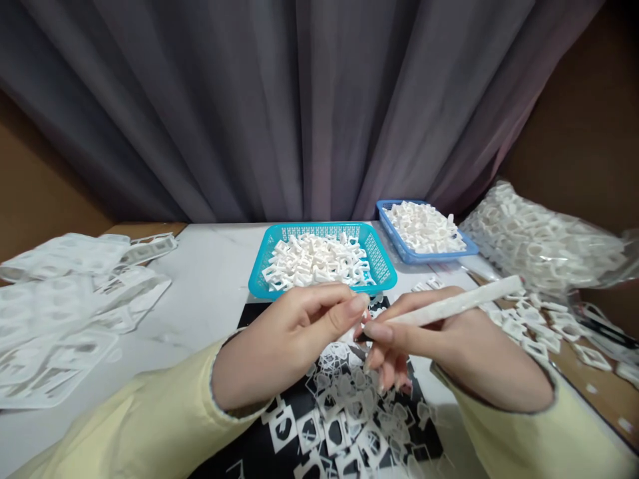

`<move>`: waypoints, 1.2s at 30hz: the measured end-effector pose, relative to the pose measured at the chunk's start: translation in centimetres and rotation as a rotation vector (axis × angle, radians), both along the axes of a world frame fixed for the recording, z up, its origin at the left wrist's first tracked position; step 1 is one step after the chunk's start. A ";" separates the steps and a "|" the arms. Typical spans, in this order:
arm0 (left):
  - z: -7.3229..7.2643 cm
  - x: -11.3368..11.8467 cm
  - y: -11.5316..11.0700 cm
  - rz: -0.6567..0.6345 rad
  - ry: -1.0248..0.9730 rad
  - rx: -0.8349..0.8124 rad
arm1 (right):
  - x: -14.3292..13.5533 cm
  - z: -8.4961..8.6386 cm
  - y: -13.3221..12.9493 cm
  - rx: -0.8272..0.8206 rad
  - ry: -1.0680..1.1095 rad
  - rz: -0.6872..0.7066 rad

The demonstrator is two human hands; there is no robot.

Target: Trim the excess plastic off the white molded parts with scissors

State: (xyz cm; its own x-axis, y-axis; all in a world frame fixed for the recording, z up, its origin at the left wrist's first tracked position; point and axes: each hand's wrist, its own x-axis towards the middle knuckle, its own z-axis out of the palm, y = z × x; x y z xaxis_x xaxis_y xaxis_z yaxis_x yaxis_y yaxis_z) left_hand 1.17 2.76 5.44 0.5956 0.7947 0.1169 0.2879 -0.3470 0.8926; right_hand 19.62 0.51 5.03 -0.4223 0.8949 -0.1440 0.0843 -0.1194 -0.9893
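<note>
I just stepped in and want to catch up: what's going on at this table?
A person's left hand pinches a small white piece, mostly hidden by the fingers. The right hand holds a white-handled tool with its dark tip at that piece. Below lies a black mat strewn with white cutouts; behind it, a teal basket is full of white parts.

Grey-purple pleated curtain, hanging beyond grip in deep vertical folds. White marble-patterned tabletop below grip, reaching out to both sides. Plain brown panel far left of grip; darker brown panel far right. Bulging clear plastic bag, right of grip and beyond, crinkled and shiny. Blue plastic basket, beyond grip, slightly right.
</note>
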 end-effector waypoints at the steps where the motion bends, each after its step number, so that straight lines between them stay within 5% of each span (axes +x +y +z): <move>1: 0.0 0.0 0.0 -0.003 0.002 0.008 | -0.2 -0.1 0.0 -0.010 0.027 -0.007; 21: -0.2 0.0 -0.1 -0.099 0.002 -0.088 | -0.1 -0.1 0.0 -0.034 0.059 0.045; 28: -0.1 0.0 0.6 -0.152 -0.165 -0.456 | 1.4 1.8 -0.3 0.524 -0.353 -0.060; 36: -0.5 -0.1 0.5 -0.127 -0.232 -0.509 | 0.6 1.2 -0.7 0.863 -0.455 -0.079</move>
